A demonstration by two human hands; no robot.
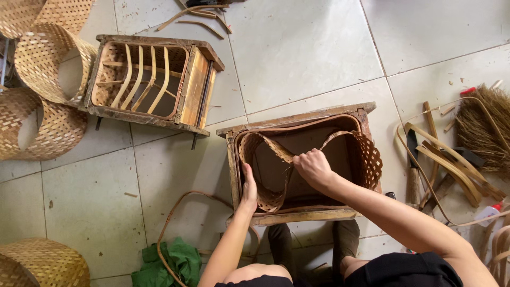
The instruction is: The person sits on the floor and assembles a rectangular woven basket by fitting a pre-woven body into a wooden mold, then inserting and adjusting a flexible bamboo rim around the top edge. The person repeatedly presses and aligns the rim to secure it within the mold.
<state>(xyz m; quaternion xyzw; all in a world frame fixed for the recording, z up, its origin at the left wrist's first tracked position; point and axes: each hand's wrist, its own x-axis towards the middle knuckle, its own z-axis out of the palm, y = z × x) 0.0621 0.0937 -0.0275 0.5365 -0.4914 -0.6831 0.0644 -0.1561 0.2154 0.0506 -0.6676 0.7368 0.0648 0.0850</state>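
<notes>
Your left hand (248, 187) is pressing flat, fingers together, bracing the weave (265, 175) against the box (297, 120) wall, while your right hand (313, 166) is pinching its rim, pulling it inward.

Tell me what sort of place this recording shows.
Likely a bamboo-weaving workshop floor: round woven bamboo shades stacked at left, a rectangular wooden mould frame holding a half-shaped woven bamboo band, and loose bent bamboo strips on pale tiles.

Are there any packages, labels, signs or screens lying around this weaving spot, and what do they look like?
No signs, screens or readable labels in view.
small white bottle: on the tiled floor at the right edge, lying among bamboo strips, white body with a red cap.
green cloth bundle: crumpled on the floor at bottom left; bag or cloth, hard to tell.
</notes>
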